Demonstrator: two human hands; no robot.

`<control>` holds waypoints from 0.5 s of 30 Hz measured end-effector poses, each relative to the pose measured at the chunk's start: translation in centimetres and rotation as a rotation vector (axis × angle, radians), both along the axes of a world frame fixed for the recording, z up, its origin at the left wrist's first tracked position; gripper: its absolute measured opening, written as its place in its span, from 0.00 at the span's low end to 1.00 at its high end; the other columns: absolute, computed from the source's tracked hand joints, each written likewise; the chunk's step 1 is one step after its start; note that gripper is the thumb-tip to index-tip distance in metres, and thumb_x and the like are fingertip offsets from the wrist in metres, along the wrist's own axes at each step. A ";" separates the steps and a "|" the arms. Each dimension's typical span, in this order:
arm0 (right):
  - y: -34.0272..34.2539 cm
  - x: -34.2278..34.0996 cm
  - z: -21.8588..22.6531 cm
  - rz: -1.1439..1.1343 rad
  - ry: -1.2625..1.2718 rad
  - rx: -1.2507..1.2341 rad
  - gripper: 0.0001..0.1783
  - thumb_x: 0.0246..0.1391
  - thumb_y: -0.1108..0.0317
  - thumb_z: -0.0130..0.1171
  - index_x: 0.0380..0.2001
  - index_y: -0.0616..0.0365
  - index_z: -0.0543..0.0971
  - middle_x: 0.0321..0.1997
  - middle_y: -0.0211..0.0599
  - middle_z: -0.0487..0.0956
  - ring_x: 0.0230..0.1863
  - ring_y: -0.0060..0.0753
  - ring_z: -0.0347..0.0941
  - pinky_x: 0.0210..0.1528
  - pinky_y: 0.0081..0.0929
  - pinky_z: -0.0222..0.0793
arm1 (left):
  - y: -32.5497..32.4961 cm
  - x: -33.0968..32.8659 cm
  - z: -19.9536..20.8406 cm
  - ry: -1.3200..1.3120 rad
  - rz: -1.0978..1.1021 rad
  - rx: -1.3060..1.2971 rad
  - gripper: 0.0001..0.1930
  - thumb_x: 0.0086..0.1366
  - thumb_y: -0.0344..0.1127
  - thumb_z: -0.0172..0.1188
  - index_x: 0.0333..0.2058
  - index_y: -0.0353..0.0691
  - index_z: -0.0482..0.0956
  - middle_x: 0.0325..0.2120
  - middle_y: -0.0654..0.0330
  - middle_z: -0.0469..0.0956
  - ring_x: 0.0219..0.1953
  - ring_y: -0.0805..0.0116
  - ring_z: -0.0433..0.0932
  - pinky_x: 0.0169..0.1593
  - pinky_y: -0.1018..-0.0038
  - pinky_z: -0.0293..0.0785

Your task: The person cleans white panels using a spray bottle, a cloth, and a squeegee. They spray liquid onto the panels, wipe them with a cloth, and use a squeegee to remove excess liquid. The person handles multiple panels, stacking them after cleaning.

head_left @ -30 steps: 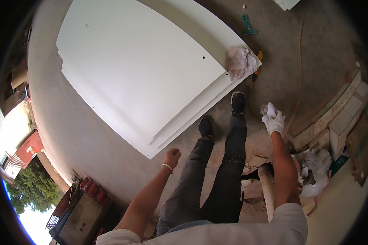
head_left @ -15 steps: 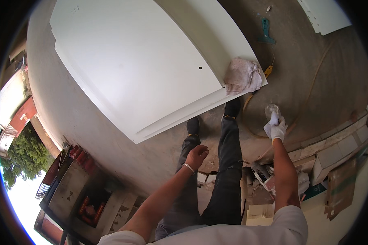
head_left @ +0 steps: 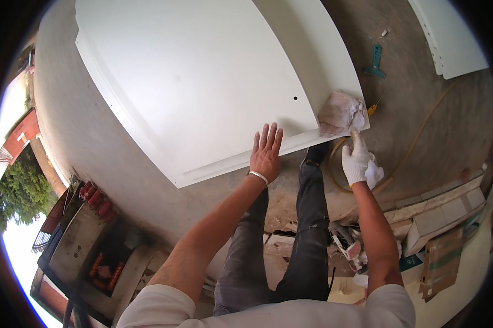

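A large white panel [head_left: 203, 82] lies in front of me, with a small round hole near its near right corner. My bare left hand [head_left: 265, 156], a pale band on its wrist, is at the panel's near edge with the fingers stretched out flat. A crumpled, dirty pinkish cloth [head_left: 342, 113] rests on the panel's near right corner. My right hand [head_left: 357, 158] wears a white glove and reaches up to the cloth's lower edge, index finger extended. Against its palm is a white object [head_left: 374, 174], mostly hidden by the glove, which the other fingers seem to hold.
A teal scraper [head_left: 376, 63] and a yellow tool [head_left: 372, 110] lie on the floor right of the panel. A thin hose [head_left: 419, 145] curves past them. Another white panel [head_left: 457, 38] is at far right. Cardboard [head_left: 443, 261] and pale blocks [head_left: 441, 221] line the near right.
My left hand has moved forward from above my leg to the panel's edge, its fingers spreading out. My right hand has gone up and left to the cloth, its finger now extended.
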State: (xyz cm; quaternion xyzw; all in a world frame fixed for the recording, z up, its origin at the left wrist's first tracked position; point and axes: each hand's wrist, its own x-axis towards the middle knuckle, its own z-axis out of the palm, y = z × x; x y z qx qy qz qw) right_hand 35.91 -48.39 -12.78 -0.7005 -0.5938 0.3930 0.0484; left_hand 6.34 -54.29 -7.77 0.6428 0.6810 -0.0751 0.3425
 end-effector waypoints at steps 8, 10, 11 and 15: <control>6.6 -13.2 -2.9 0.080 0.053 -0.187 0.27 0.57 0.54 0.68 0.53 0.60 0.78 0.57 0.51 0.80 0.55 0.56 0.78 0.57 0.46 0.73 | 2.9 -4.9 -3.7 0.106 0.091 -0.003 0.43 0.61 0.26 0.49 0.77 0.46 0.50 0.79 0.67 0.45 0.81 0.55 0.39 0.79 0.45 0.31; 6.9 -13.5 -3.4 0.020 0.061 -0.277 0.27 0.56 0.51 0.69 0.48 0.62 0.79 0.47 0.52 0.83 0.49 0.54 0.80 0.52 0.45 0.74 | -1.7 -9.2 -3.5 0.153 0.272 -0.053 0.44 0.59 0.23 0.48 0.76 0.49 0.53 0.79 0.65 0.47 0.80 0.52 0.41 0.78 0.40 0.33; 7.0 -13.4 -3.7 -0.017 0.103 -0.315 0.27 0.56 0.51 0.69 0.48 0.62 0.79 0.45 0.52 0.83 0.47 0.53 0.81 0.51 0.44 0.74 | -4.6 -11.7 -3.4 0.165 0.383 -0.052 0.45 0.58 0.22 0.48 0.76 0.52 0.53 0.79 0.63 0.47 0.80 0.50 0.41 0.77 0.39 0.35; 7.5 -13.0 -4.6 -0.125 0.245 -0.448 0.22 0.57 0.58 0.70 0.48 0.60 0.79 0.38 0.38 0.83 0.40 0.33 0.79 0.40 0.33 0.75 | -16.0 -24.2 -4.7 0.307 1.013 -0.205 0.46 0.61 0.29 0.60 0.77 0.54 0.49 0.78 0.57 0.47 0.79 0.49 0.45 0.73 0.38 0.52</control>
